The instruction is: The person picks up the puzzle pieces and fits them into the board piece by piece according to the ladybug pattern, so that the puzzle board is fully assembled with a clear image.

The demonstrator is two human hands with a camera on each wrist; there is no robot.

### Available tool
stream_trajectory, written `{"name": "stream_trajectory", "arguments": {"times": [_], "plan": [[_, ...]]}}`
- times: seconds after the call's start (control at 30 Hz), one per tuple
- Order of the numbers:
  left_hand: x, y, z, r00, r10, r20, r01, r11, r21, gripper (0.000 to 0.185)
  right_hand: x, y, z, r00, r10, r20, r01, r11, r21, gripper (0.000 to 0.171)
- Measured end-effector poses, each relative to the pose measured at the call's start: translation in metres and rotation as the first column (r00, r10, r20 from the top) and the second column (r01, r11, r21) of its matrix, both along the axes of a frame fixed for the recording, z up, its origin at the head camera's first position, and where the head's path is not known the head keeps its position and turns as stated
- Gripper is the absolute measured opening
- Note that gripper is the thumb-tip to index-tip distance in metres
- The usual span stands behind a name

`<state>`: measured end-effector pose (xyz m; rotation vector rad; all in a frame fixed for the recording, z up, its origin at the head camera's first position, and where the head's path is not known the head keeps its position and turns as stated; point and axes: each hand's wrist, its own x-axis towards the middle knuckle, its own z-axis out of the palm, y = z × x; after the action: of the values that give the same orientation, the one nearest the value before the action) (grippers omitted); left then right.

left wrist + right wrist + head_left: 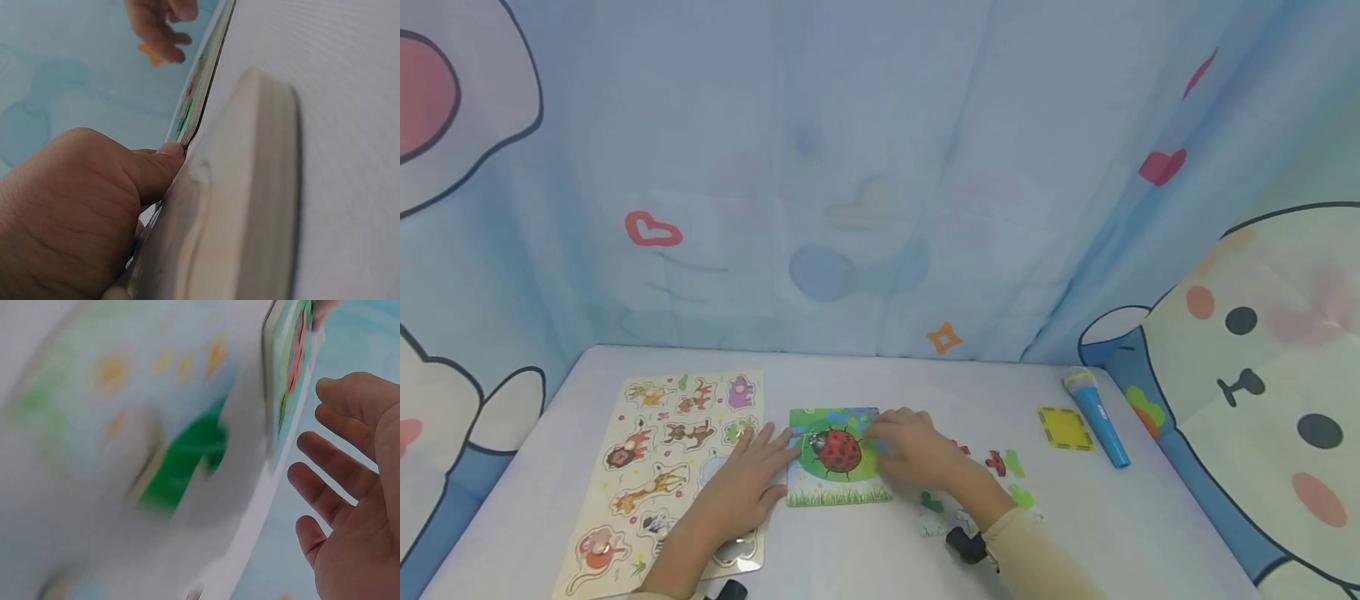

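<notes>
A square ladybug picture board [837,451] lies flat at the middle of the table. Along its left edge rests my left hand [741,487], fingers extended; the left wrist view shows the thumb [164,164] touching the board's near corner. My right hand [917,450] is over the board's right side. In the right wrist view its fingers [340,459] are spread and relaxed, holding nothing. Beneath and beside the right forearm lie loose puzzle pieces, among them a dark green one [931,502], a red-patterned one [996,463] and a light green one [1021,497].
A large wooden animal peg puzzle [647,467] lies on the left, partly under my left forearm. At the far right are a yellow square frame piece [1066,428] and a blue toy microphone [1101,421]. A printed curtain [880,167] hangs behind the table.
</notes>
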<state>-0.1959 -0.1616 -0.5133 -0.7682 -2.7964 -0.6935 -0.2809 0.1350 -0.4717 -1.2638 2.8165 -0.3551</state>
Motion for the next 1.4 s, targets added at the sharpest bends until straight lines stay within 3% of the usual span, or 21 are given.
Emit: {"name": "stream_trajectory", "arguments": {"times": [0.47,0.6,0.8,1.07,1.4], "plan": [[0.000,-0.001,-0.002,1.000,0.000,-0.010,0.000,1.000,0.009,0.048,0.005,0.073,-0.005,0.977,-0.209,-0.044,0.208,0.978,-0.029,0.037],[0.000,-0.001,-0.003,1.000,0.004,0.003,-0.004,1.000,0.005,0.049,0.006,0.088,-0.007,0.966,-0.255,-0.041,0.256,0.965,0.049,0.042],[0.000,-0.002,-0.004,1.000,0.004,0.001,-0.004,1.000,-0.003,0.049,0.008,0.097,-0.003,0.946,-0.323,0.029,0.317,0.939,0.131,0.056],[-0.001,-0.002,-0.004,1.000,0.007,-0.002,-0.007,1.000,-0.003,0.049,0.010,0.098,0.004,0.946,-0.313,0.085,0.301,0.945,0.129,0.052],[-0.001,0.000,-0.006,1.000,0.008,0.004,-0.008,1.000,-0.004,0.049,0.007,0.089,0.003,0.952,-0.307,0.012,0.305,0.948,0.093,0.033]]}}
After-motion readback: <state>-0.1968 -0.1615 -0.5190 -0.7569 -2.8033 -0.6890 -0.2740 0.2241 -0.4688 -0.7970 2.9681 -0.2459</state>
